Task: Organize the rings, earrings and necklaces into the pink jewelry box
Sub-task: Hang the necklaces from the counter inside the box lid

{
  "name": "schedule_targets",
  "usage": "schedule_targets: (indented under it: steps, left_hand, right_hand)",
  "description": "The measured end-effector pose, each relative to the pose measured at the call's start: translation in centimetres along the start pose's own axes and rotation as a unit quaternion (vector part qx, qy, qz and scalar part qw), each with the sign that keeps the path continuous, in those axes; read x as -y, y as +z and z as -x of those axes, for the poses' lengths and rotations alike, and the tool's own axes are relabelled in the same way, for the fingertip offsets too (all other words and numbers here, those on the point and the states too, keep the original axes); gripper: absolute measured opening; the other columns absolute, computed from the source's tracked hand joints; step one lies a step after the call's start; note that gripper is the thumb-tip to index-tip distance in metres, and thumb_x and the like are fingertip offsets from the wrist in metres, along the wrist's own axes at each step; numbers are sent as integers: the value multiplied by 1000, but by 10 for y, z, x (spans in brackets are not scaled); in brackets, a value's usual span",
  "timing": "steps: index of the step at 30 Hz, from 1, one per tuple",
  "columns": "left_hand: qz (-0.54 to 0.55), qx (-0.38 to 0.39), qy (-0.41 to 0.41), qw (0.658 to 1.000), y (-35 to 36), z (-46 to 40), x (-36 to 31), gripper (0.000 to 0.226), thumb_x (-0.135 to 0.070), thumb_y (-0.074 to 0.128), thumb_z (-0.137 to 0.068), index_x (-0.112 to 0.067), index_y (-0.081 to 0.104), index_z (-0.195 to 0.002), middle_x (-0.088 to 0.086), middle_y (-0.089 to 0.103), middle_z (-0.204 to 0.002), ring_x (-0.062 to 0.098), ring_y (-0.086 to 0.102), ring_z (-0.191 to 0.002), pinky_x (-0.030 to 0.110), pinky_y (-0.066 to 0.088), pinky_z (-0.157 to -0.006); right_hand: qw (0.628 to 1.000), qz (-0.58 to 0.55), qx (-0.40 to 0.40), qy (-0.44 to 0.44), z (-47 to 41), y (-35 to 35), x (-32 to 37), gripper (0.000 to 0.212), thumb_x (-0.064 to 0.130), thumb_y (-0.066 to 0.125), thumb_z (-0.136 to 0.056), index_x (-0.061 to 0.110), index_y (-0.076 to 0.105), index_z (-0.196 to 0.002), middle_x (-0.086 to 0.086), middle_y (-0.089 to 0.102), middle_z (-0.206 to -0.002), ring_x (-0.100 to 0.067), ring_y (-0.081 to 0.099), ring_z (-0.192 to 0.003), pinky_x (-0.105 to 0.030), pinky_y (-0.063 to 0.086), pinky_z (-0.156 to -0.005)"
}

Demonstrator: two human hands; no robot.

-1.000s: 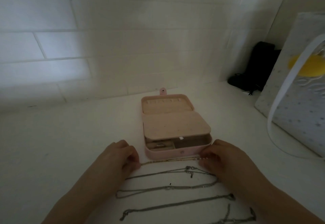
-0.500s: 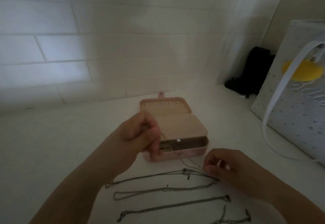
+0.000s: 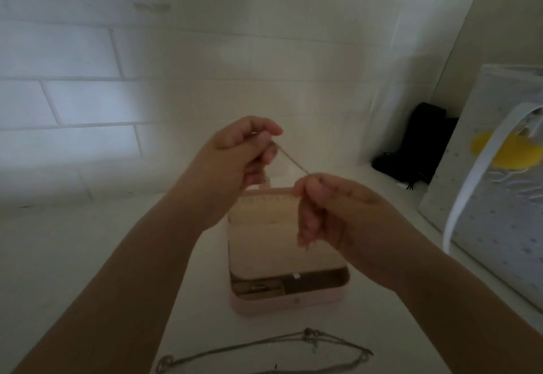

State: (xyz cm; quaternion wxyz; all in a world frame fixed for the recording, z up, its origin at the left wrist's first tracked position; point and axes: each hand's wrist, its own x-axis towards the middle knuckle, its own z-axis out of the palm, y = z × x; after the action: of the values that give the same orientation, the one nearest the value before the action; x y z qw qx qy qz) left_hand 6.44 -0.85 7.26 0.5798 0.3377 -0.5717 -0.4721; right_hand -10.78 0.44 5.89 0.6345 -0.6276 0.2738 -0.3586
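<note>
The pink jewelry box (image 3: 293,304) lies open on the white counter, its beige inner flap folded over the tray and a front compartment showing small items. Both my hands are raised above it. My left hand (image 3: 238,153) pinches one end of a thin gold necklace (image 3: 293,162), and my right hand (image 3: 326,206) pinches the other end, so the chain runs taut between them. Silver necklaces (image 3: 293,341) lie stretched out on the counter in front of the box.
A white tiled wall stands close behind the box. A black object (image 3: 417,147) sits in the back right corner. A grey dotted bag (image 3: 499,197) with a white strap and yellow patch leans at the right edge.
Both hands rose from the counter in front of the box, lifting the gold necklace into the air above the box. The view tilted so fewer silver necklaces show.
</note>
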Motion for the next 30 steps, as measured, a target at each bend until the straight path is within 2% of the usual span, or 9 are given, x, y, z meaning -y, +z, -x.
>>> schedule_targets:
  steps: [5,9,13,15,17,22,25,28,30]
  left_hand:
    - [-111,-107,-98,983,-40,-6,41,32,-3,37,-92,-17,64,-85,-6,53,-50,5,41,-42,21,36,-51]
    - [-163,-27,-175,970,-52,-12,67,34,-14,38,-94,-24,70,-87,-2,72,-66,14,66,-72,27,49,-76]
    - [-156,17,-182,971,-55,-28,77,21,-31,55,-81,-39,71,-90,-14,73,-99,8,62,-105,26,45,-86]
    - [-101,15,-136,985,-54,-33,78,20,-21,57,-86,-20,70,-101,3,72,-103,18,65,-102,31,49,-91]
    - [-47,-26,-117,992,-53,-36,78,16,-16,53,-90,-8,66,-94,7,70,-82,21,66,-84,29,53,-84]
    - [-78,-143,-185,969,-62,-42,96,19,-10,50,-91,-7,61,-76,4,53,-61,9,56,-46,21,54,-54]
    - [-231,-195,-199,932,-70,-42,111,18,-11,54,-88,-13,61,-71,3,60,-61,8,50,-43,20,44,-43]
    - [-425,-233,-194,853,-73,-46,121,12,-19,59,-82,-18,60,-71,6,70,-79,22,62,-75,28,48,-67]
    - [-477,-246,-194,821,-71,-47,123,7,-24,61,-80,-18,64,-78,9,69,-93,27,62,-91,29,45,-75]
  right_hand:
    - [990,69,-116,34,-61,-17,-4,28,24,39,-97,12,60,-82,2,39,-52,-6,31,-41,-17,28,-40]
    - [977,192,-68,63,-98,-17,-8,29,23,41,-96,14,61,-77,6,41,-46,-4,32,-36,-16,28,-38]
    - [952,295,-20,74,-123,-14,-4,29,25,45,-94,16,62,-72,9,42,-43,-4,32,-36,-17,26,-39]
    - [939,336,-27,68,-133,-14,-5,29,26,47,-93,14,62,-71,9,44,-44,-1,35,-33,-15,28,-38]
    - [933,351,-42,62,-142,-16,-8,27,26,49,-92,10,64,-77,6,46,-49,0,38,-31,-12,31,-37]
    - [929,354,-71,83,-156,-27,-34,19,25,58,-88,9,66,-82,0,57,-63,2,45,-36,-9,34,-35]
    - [919,366,-93,112,-165,-28,-58,14,21,63,-83,9,68,-78,0,58,-59,-4,44,-41,-14,34,-37]
    - [901,402,-112,122,-173,-25,-77,11,20,65,-80,11,71,-80,1,61,-61,-9,57,-58,-18,45,-54]
    - [881,442,-120,121,-175,-23,-87,15,19,63,-81,10,73,-88,-6,71,-82,-19,65,-84,-22,46,-71]
